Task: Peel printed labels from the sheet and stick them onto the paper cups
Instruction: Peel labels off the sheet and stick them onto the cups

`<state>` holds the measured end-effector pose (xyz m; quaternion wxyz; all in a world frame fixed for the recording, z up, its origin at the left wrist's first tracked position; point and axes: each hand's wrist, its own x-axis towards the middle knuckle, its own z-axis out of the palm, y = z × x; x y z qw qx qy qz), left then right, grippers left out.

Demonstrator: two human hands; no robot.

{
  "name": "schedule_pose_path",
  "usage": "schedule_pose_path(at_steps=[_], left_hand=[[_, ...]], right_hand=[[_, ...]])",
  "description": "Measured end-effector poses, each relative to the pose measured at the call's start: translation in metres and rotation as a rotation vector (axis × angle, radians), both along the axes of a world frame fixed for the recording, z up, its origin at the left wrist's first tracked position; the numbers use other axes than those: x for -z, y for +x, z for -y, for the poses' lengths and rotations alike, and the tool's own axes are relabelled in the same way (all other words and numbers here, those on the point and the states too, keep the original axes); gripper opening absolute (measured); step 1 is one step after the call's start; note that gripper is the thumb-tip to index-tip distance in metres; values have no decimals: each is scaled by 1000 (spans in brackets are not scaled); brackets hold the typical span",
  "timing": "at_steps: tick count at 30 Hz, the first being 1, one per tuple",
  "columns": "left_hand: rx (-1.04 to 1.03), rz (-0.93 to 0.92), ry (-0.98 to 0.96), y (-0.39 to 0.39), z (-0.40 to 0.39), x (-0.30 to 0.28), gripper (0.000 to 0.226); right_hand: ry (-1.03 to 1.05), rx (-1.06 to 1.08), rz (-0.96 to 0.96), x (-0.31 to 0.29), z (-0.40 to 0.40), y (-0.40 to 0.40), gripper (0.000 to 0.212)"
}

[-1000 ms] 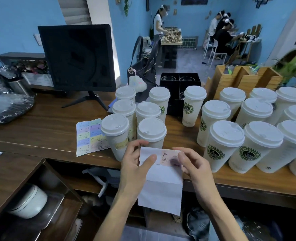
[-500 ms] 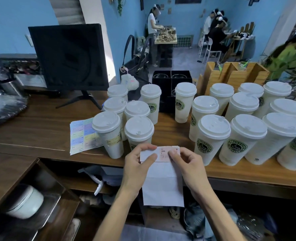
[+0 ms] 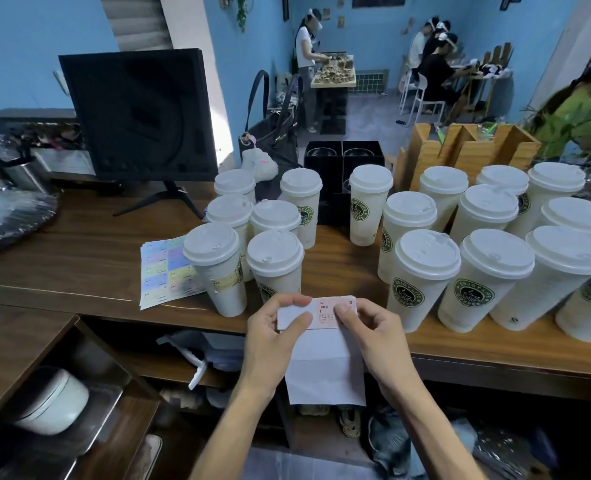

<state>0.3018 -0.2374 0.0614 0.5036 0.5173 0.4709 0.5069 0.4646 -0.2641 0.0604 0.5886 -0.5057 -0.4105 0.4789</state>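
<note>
Meanwhile, seen slightly nearer than half a second before, with both hands in the same grip. Left hand [image 3: 273, 336] pinching the left edge of the white backing sheet [image 3: 325, 368], thumb laid across its face; right hand [image 3: 373, 332] pinching the pink printed label [image 3: 325, 313] at the sheet's top, just above the near edge of the wooden counter [image 3: 79, 265]. Six lidded paper cups [image 3: 275, 268] clustered at left, one alone [image 3: 370, 202] mid-counter, at least nine more [image 3: 422, 275] at right, green round logos on their sides. One sheet of pastel labels [image 3: 164, 271] flat on the counter beside the left cluster, behind it a dark monitor [image 3: 138, 112].
</note>
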Motion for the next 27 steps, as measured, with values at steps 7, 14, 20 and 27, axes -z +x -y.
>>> schedule_pose_path(at_steps=[7,14,20,27], left_hand=[[-5,-14,-6,0,0,1,34],[12,-40,35,1,4,-10,19],[42,46,-6,4,7,-26,17],[49,108,39,10,13,-29,13]], right_hand=[[-8,7,0,1,0,-1,15],[6,-29,-33,-5,4,0,15],[-55,-71,-247,-26,9,1,20],[70,91,-116,-23,11,-6,26]])
